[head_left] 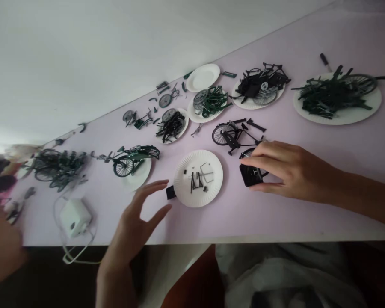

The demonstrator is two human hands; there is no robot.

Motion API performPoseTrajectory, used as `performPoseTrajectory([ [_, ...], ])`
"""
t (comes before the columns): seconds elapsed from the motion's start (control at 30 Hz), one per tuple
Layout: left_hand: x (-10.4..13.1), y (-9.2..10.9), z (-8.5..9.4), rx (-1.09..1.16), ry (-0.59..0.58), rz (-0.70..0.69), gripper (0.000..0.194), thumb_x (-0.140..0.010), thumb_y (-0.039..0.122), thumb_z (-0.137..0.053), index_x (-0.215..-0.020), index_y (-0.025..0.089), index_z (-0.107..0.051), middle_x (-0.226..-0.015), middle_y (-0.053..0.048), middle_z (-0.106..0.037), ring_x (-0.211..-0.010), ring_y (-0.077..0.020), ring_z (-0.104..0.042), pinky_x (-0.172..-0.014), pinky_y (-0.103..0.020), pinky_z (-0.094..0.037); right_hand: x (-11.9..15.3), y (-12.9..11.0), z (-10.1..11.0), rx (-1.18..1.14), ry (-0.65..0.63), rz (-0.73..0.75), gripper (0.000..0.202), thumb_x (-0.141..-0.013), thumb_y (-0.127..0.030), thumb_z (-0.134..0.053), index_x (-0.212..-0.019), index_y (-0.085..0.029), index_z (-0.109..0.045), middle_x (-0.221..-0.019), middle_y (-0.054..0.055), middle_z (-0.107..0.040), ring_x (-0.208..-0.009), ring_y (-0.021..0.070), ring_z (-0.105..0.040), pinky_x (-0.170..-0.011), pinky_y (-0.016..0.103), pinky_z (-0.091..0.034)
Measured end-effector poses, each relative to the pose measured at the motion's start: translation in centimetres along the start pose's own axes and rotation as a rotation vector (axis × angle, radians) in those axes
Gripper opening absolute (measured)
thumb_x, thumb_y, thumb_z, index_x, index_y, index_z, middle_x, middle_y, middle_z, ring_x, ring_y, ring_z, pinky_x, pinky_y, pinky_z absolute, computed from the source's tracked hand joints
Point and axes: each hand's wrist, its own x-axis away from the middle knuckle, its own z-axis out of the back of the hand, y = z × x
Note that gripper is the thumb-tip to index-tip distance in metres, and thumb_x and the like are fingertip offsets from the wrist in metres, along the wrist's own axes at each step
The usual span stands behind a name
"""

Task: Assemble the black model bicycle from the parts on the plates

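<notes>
My right hand [284, 171] is closed on a small black box-shaped part [250, 176], gripping it between thumb and fingers above the table. Just beyond it lies a partly assembled black model bicycle [232, 137], its near wheel partly hidden by my fingers. My left hand [136, 218] is open, thumb and fingers apart, close to a small black block [170, 192] but not touching it. That block sits at the left rim of a white paper plate [215, 188], which carries thin black pieces, bent wire and tiny bits.
Plates of black and green bicycle parts [333, 96] line the back and right, near a screwdriver [324, 60]. A green model bicycle [133, 158] leans over a plate at left. A white corded device [75, 217] stands by the front edge; another person's blurred arm [1, 246] is far left.
</notes>
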Motion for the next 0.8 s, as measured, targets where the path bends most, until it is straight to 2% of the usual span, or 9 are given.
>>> performPoseTrajectory([
  [0.07,1.3,-0.1,-1.1,-0.123,0.016,-0.073,0.041,-0.1,0.035,-0.062,-0.14,0.031,-0.052,-0.143,-0.01,-0.061,-0.136,-0.034,-0.057,-0.113,-0.061,-0.048,0.1,0.0,-0.3,-0.002,-0.008,0.009,0.037,-0.098,-0.027,-0.067,-0.13,-0.009,-0.063,-0.11,0.015,-0.069,-0.094,0.025,-0.068,-0.081,0.037,-0.057],
  [0.13,2.0,-0.3,-1.8,-0.18,0.053,-0.123,0.035,-0.102,0.029,-0.058,-0.137,0.031,-0.054,-0.137,-0.01,-0.066,-0.129,-0.0319,-0.063,-0.107,-0.057,-0.052,0.1,0.1,-0.5,-0.015,-0.019,-0.008,0.036,-0.098,-0.026,-0.066,-0.13,-0.011,-0.063,-0.111,0.014,-0.069,-0.094,0.025,-0.068,-0.082,0.038,-0.057],
  [0.3,2.7,-1.4,-1.7,-0.25,0.173,-0.104,0.025,-0.101,0.024,-0.058,-0.125,0.026,-0.063,-0.119,-0.009,-0.073,-0.109,-0.0291,-0.071,-0.097,-0.048,-0.057,0.1,0.4,-0.3,-0.053,-0.023,-0.07,0.035,-0.098,-0.028,-0.065,-0.129,-0.011,-0.064,-0.114,0.014,-0.068,-0.093,0.0237,-0.068,-0.079,0.036,-0.057],
  [0.4,2.3,-1.4,-1.2,-0.171,0.183,-0.074,0.015,-0.102,0.023,-0.057,-0.115,0.022,-0.064,-0.11,-0.008,-0.073,-0.099,-0.0243,-0.072,-0.072,-0.034,-0.061,0.0,0.4,-0.3,-0.08,-0.022,-0.117,0.035,-0.097,-0.029,-0.066,-0.129,-0.013,-0.065,-0.116,0.013,-0.068,-0.095,0.0237,-0.069,-0.082,0.036,-0.057],
  [0.47,1.4,-0.7,-0.7,-0.116,0.173,-0.084,0.011,-0.101,0.024,-0.06,-0.111,0.021,-0.064,-0.108,-0.007,-0.072,-0.095,-0.021,-0.072,-0.054,-0.025,-0.054,0.0,0.3,-0.4,-0.112,-0.021,-0.14,0.036,-0.096,-0.028,-0.067,-0.129,-0.014,-0.064,-0.116,0.012,-0.067,-0.096,0.0235,-0.069,-0.083,0.036,-0.057],
  [0.5,0.8,-0.1,-0.4,-0.101,0.19,-0.122,0.01,-0.1,0.022,-0.062,-0.109,0.021,-0.064,-0.105,-0.006,-0.072,-0.092,-0.0194,-0.072,-0.053,-0.023,-0.053,0.0,0.3,-0.4,-0.128,-0.022,-0.148,0.036,-0.096,-0.028,-0.067,-0.13,-0.014,-0.064,-0.116,0.012,-0.066,-0.096,0.0232,-0.069,-0.083,0.035,-0.057],
  [0.57,-0.9,1.3,0.3,-0.07,0.286,-0.277,0.01,-0.096,0.019,-0.068,-0.106,0.02,-0.067,-0.099,-0.003,-0.072,-0.087,-0.0166,-0.071,-0.069,-0.026,-0.06,0.1,0.3,-0.5,-0.156,-0.028,-0.159,0.037,-0.096,-0.028,-0.066,-0.131,-0.016,-0.064,-0.116,0.011,-0.065,-0.093,0.0221,-0.069,-0.082,0.034,-0.057],
  [0.67,-4.4,4.2,1.1,-0.022,0.326,-0.41,0.015,-0.094,0.012,-0.07,-0.106,0.021,-0.068,-0.102,-0.003,-0.07,-0.094,-0.0159,-0.071,-0.085,-0.031,-0.061,0.1,0.4,-0.4,-0.185,-0.045,-0.178,0.036,-0.097,-0.028,-0.064,-0.132,-0.019,-0.064,-0.117,0.01,-0.065,-0.086,0.0196,-0.068,-0.078,0.033,-0.055],
  [0.8,-9.8,8.1,-0.3,0.106,0.19,-0.664,0.012,-0.097,0.01,-0.065,-0.106,0.018,-0.066,-0.119,-0.01,-0.067,-0.117,-0.0208,-0.066,-0.1,-0.038,-0.059,0.1,0.6,-0.1,-0.214,-0.051,-0.167,0.034,-0.097,-0.031,-0.066,-0.129,-0.019,-0.065,-0.11,0.008,-0.067,-0.077,0.0172,-0.065,-0.07,0.03,-0.052],
])
